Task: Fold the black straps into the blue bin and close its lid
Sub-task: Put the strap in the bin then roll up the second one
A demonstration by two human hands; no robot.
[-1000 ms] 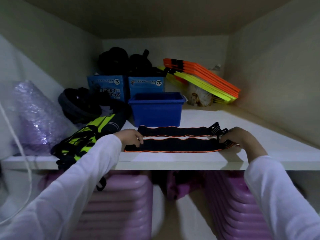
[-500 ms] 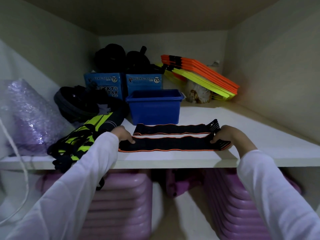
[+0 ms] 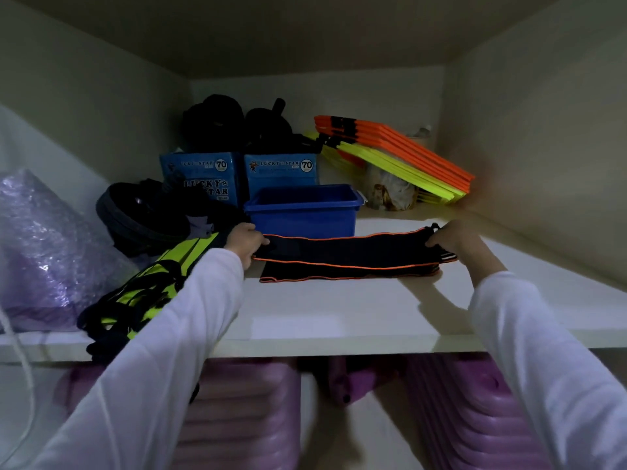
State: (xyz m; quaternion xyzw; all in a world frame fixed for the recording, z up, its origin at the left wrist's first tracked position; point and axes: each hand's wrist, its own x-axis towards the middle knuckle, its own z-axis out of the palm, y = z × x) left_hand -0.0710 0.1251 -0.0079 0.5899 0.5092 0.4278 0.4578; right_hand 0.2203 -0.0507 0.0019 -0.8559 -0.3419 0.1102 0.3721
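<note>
At centre frame your left hand (image 3: 245,239) pinches one end of the black straps (image 3: 346,257) and your right hand (image 3: 454,239) grips the other. They lie stretched on the shelf (image 3: 339,317), just before the open blue bin (image 3: 302,212)

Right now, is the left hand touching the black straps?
Touching. The head view shows the left hand pinching the left end of the black straps on the shelf.
</note>
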